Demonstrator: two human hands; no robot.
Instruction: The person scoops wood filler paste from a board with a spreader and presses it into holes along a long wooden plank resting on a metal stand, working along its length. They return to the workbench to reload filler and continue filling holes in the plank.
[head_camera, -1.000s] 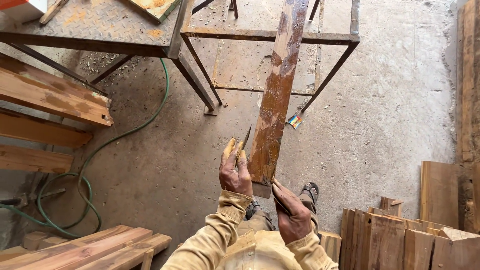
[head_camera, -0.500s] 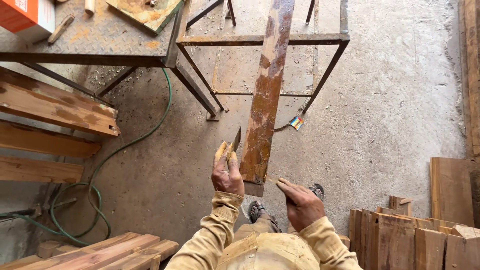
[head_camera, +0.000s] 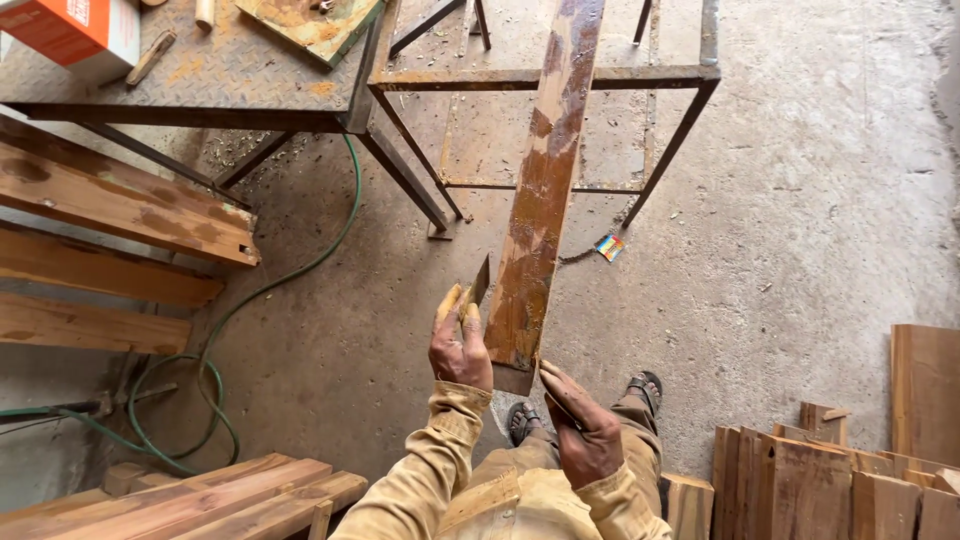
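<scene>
Left hand clamps the scraper; right hand, seemingly open, steadies the plank, which may slide off the frame.

Rough wooden plank patchy with worn reddish coating under my hands, rusty matt metal frame, gritty concrete floor (dusty), green rubbery hose

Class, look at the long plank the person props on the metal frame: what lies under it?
Under the plank you see the metal frame and concrete floor. The floor directly beneath it is hidden.
</scene>
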